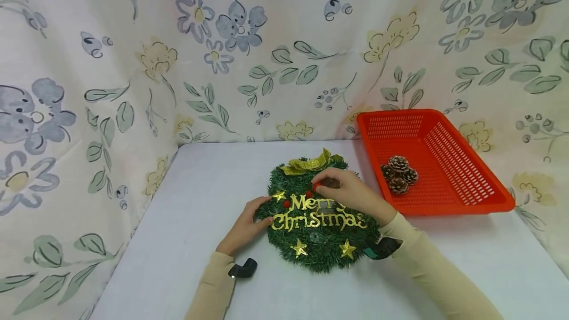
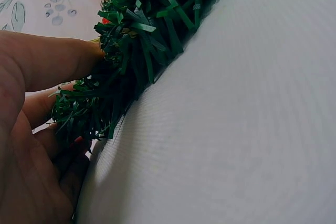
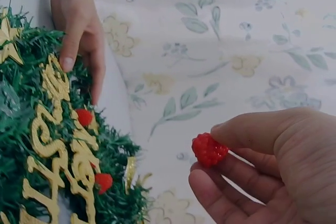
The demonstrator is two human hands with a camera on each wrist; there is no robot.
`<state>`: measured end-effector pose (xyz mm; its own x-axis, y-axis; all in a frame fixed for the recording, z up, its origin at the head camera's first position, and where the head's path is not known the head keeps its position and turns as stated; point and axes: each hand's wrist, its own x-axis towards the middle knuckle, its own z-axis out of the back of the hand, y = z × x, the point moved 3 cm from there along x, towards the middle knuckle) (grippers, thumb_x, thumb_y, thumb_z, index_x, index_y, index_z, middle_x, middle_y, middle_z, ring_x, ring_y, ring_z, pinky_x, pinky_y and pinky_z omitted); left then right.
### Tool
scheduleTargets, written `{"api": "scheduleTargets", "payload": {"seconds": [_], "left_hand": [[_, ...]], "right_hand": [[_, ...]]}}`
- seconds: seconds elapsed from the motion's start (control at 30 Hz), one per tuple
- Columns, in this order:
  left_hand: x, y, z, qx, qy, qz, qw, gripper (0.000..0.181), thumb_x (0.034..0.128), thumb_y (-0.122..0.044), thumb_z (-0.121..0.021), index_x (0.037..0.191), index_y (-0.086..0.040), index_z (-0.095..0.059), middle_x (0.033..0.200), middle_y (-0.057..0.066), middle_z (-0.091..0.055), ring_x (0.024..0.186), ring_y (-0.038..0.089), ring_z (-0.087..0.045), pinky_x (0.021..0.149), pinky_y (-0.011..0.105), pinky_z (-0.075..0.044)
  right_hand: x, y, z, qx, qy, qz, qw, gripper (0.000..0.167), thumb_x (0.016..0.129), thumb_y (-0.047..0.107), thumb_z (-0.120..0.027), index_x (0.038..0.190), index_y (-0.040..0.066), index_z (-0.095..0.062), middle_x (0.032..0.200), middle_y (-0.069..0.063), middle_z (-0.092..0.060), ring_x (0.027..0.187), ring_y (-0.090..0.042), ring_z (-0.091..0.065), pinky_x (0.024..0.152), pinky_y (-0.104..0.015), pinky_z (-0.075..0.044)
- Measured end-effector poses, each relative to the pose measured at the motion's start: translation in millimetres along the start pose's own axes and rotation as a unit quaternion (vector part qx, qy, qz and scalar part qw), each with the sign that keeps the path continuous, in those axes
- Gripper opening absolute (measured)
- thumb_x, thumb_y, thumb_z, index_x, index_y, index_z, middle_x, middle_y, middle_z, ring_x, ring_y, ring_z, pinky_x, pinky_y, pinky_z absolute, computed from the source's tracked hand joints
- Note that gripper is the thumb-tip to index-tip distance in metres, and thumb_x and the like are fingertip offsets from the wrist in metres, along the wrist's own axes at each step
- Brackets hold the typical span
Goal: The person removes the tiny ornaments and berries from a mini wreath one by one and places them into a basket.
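A green tinsel wreath (image 1: pixel 322 258) lies on the white table, with gold "Merry Christmas" lettering (image 1: pixel 318 220), gold stars (image 1: pixel 300 248) and a gold ribbon (image 1: pixel 306 165) at its top. My left hand (image 1: pixel 247 223) grips its left edge, thumb above and the other fingers around the side, as the left wrist view shows. Between thumb and fingertips, my right hand (image 1: pixel 351 192) pinches a bumpy red berry (image 3: pixel 209 149), held above the upper part of the wreath. Two more red berries sit by the lettering: one on the left (image 1: pixel 286 204), another nearer the middle (image 1: pixel 308 194).
At the right stands a red plastic basket (image 1: pixel 453 209) with several pinecones (image 1: pixel 398 164) inside. White cloth covers the table (image 1: pixel 195 177). A flowered curtain (image 1: pixel 275 88) hangs behind and along the left side. Each wrist carries a black camera (image 1: pixel 243 268).
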<state>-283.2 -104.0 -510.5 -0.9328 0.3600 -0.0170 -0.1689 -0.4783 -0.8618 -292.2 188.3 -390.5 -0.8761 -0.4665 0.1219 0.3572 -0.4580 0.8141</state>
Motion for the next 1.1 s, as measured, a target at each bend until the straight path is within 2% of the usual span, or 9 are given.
{"api": "scheduleTargets", "payload": {"seconds": [0.13, 0.27, 0.43, 0.67, 0.77, 1.1], "left_hand": [[0.9, 1.6, 0.2, -0.001, 0.0, -0.002, 1.0, 0.062, 0.098, -0.022, -0.068, 0.154, -0.022, -0.042, 0.163, 0.011, -0.033, 0.154, 0.033, -0.026, 0.126, 0.057, -0.023], [0.2, 4.9, -1.2, -0.003, -0.003, -0.001, 1.0, 0.061, 0.0975, -0.023, -0.069, 0.153, -0.022, -0.044, 0.162, 0.011, -0.034, 0.153, 0.034, -0.027, 0.125, 0.058, -0.024], [-1.4, 5.6, -2.3, -0.001, -0.006, -0.001, 1.0, 0.061, 0.0975, -0.024, -0.069, 0.153, -0.022, -0.044, 0.162, 0.012, -0.034, 0.153, 0.035, -0.028, 0.124, 0.06, -0.026], [-0.4, 2.7, -0.6, -0.009, -0.004, -0.008, 0.9999, 0.061, 0.098, -0.025, -0.069, 0.154, -0.023, -0.043, 0.162, 0.012, -0.034, 0.153, 0.035, -0.027, 0.124, 0.06, -0.025], [0.1, 1.7, 0.3, -0.006, -0.002, -0.008, 0.9999, 0.061, 0.0983, -0.025, -0.068, 0.154, -0.023, -0.043, 0.162, 0.011, -0.033, 0.154, 0.034, -0.026, 0.124, 0.06, -0.025], [-0.1, 1.2, 0.5, -0.005, -0.002, -0.005, 1.0, 0.061, 0.0976, -0.025, -0.069, 0.153, -0.023, -0.044, 0.162, 0.012, -0.033, 0.153, 0.035, -0.027, 0.124, 0.061, -0.025]], "right_hand": [[3.4, -2.1, 7.7, -0.003, -0.022, 0.008, 0.9997, 0.019, 0.098, 0.014, -0.069, 0.116, 0.011, -0.072, 0.108, -0.01, -0.071, 0.089, -0.019, -0.069, 0.077, -0.023, -0.058], [5.1, -4.2, 13.4, -0.001, -0.027, 0.009, 0.9996, 0.02, 0.098, 0.013, -0.068, 0.118, 0.009, -0.071, 0.109, -0.011, -0.072, 0.088, -0.019, -0.068, 0.077, -0.023, -0.057], [6.1, -3.4, 23.6, 0.007, -0.033, 0.007, 0.9994, 0.023, 0.099, 0.012, -0.066, 0.121, 0.008, -0.07, 0.115, -0.015, -0.071, 0.096, -0.019, -0.067, 0.081, -0.022, -0.056], [3.5, -1.7, 43.6, -0.027, -0.059, -0.027, 0.9975, 0.023, 0.099, 0.017, -0.068, 0.121, 0.012, -0.072, 0.115, -0.011, -0.072, 0.097, -0.021, -0.07, 0.077, -0.026, -0.058], [2.5, -3.2, 50.1, -0.032, -0.062, -0.029, 0.9971, 0.023, 0.099, 0.016, -0.067, 0.121, 0.011, -0.072, 0.115, -0.01, -0.072, 0.101, -0.023, -0.069, 0.083, -0.023, -0.058], [-2.8, -9.2, 66.8, -0.034, -0.073, -0.054, 0.9953, 0.023, 0.1, 0.02, -0.066, 0.12, 0.012, -0.071, 0.115, -0.011, -0.071, 0.104, -0.024, -0.067, 0.084, -0.022, -0.056]]}}
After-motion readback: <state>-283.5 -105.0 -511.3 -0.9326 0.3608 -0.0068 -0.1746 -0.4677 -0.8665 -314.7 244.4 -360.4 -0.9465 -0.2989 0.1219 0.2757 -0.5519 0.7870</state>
